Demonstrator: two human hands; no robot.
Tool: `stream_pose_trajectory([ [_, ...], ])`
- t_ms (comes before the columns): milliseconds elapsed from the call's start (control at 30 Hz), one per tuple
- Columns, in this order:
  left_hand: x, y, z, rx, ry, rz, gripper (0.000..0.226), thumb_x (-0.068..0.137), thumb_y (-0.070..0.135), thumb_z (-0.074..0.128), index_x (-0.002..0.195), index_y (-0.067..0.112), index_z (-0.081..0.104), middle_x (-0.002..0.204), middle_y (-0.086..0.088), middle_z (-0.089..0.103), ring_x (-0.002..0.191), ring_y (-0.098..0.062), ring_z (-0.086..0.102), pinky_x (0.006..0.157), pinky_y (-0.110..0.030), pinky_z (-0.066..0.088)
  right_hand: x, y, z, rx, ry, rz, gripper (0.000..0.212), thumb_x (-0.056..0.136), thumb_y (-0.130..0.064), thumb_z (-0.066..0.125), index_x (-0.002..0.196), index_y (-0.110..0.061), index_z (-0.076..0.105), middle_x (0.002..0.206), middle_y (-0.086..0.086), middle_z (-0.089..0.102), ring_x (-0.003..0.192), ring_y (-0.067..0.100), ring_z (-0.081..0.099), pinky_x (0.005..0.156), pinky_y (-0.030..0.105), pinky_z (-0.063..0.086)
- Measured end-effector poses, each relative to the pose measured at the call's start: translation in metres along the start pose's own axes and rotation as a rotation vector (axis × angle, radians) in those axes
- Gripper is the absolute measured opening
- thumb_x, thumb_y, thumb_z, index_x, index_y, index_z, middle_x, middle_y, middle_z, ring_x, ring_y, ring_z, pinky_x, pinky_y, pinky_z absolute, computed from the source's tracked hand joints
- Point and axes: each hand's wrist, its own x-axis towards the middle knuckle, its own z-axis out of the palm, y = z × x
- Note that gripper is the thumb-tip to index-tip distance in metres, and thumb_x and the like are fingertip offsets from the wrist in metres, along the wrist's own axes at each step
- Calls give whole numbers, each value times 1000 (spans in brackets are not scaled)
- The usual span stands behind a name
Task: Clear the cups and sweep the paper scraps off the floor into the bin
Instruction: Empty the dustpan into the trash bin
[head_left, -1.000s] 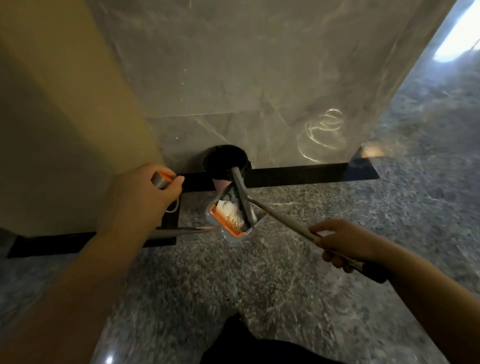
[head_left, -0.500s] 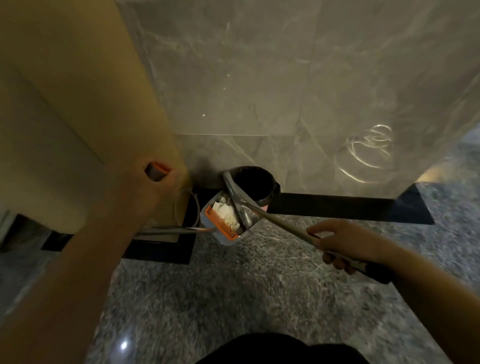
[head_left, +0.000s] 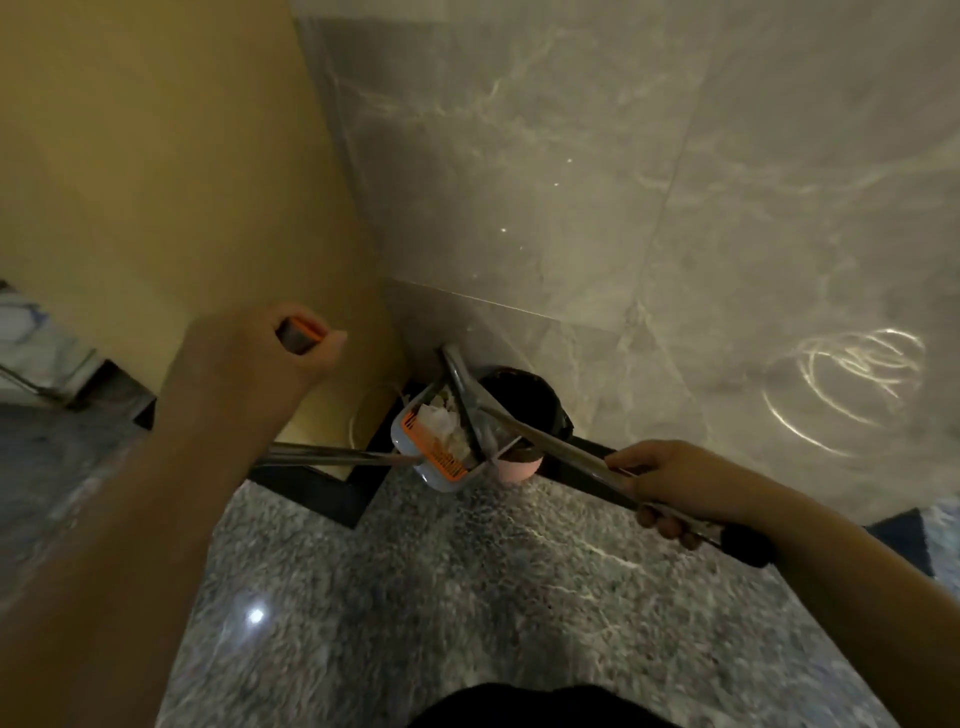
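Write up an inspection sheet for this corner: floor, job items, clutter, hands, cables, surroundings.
Surface: speckled grey stone floor, glossy, with light glints; no scraps seen on the visible part.
Job's things: dustpan with orange comb edge, holding white paper scraps, raised beside the bin, a round bin with a dark liner and pink base in the corner; broom head lies in the dustpan.
Clutter: nothing seen.
Hands: left hand grips the dustpan handle's orange-tipped end; right hand grips the broom handle.
Cables: thin light loop at the wall base, possibly a cord; cannot tell.
Surroundings: yellow wall left, grey marble wall right, black skirting.
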Motion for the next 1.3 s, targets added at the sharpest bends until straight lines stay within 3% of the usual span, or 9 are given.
stream_pose_trajectory([
  [133, 2, 33, 22, 25, 32, -36, 15, 88, 40, 68, 85, 25, 65, 73, 6, 60, 69, -17, 55, 57, -29, 39, 12, 4, -51, -60, -38, -27, 20, 97, -14, 48, 104, -31, 57, 70, 14, 57, 42, 14, 46, 43, 22, 37],
  [267, 21, 60, 42, 20, 4, -106, 15, 88, 40, 69, 85, 26, 65, 74, 13, 60, 67, -9, 55, 59, -31, 46, 35, 5, -91, -81, -52, -15, 29, 97, -15, 48, 123, -25, 53, 73, 15, 59, 40, 12, 48, 40, 20, 38],
  [367, 45, 76, 52, 57, 19, -116, 15, 88, 40, 69, 84, 26, 65, 73, 15, 58, 66, -7, 53, 56, -22, 40, 56, 0, -119, -71, -91, -10, 31, 98, -13, 47, 127, -22, 53, 71, 12, 61, 41, 11, 49, 39, 21, 40],
  [433, 64, 87, 57, 56, 25, -125, 16, 87, 40, 69, 83, 25, 67, 73, 12, 60, 67, -7, 54, 58, -26, 44, 71, -5, -136, -53, -100, -21, 30, 98, -12, 48, 126, -22, 54, 70, 11, 60, 41, 11, 49, 39, 22, 40],
  [533, 90, 106, 65, 86, 7, -102, 17, 85, 42, 70, 83, 25, 67, 74, 11, 60, 69, -7, 54, 63, -32, 46, 87, -7, -156, -37, -124, -11, 26, 97, -12, 48, 118, -26, 55, 71, 11, 60, 42, 11, 49, 39, 22, 40],
  [634, 111, 127, 77, 157, -37, -105, 17, 86, 45, 68, 83, 28, 65, 75, 12, 58, 68, -5, 51, 58, -26, 42, 100, -12, -179, -54, -171, -25, 24, 97, -11, 47, 102, -33, 57, 73, 11, 59, 41, 11, 48, 40, 22, 39],
  [834, 139, 176, 105, 232, -48, -144, 18, 84, 48, 68, 85, 30, 67, 77, 8, 62, 73, -14, 56, 71, -42, 54, 138, -19, -238, -30, -261, -49, 24, 98, -8, 46, 94, -28, 59, 66, 11, 55, 39, 11, 44, 38, 21, 36],
  [1000, 145, 231, 141, 342, -32, -199, 19, 83, 47, 70, 86, 29, 68, 72, 3, 63, 70, -18, 57, 64, -38, 55, 174, -14, -287, -107, -321, -49, 29, 96, -9, 48, 123, -22, 50, 69, 12, 56, 41, 11, 46, 39, 22, 38],
  [1300, 129, 302, 192, 438, -6, -201, 20, 83, 42, 71, 90, 24, 72, 74, -3, 69, 64, -20, 59, 57, -33, 54, 214, 17, -348, -211, -417, -142, 36, 96, -8, 47, 132, -14, 47, 64, 10, 54, 37, 11, 46, 39, 22, 38],
])
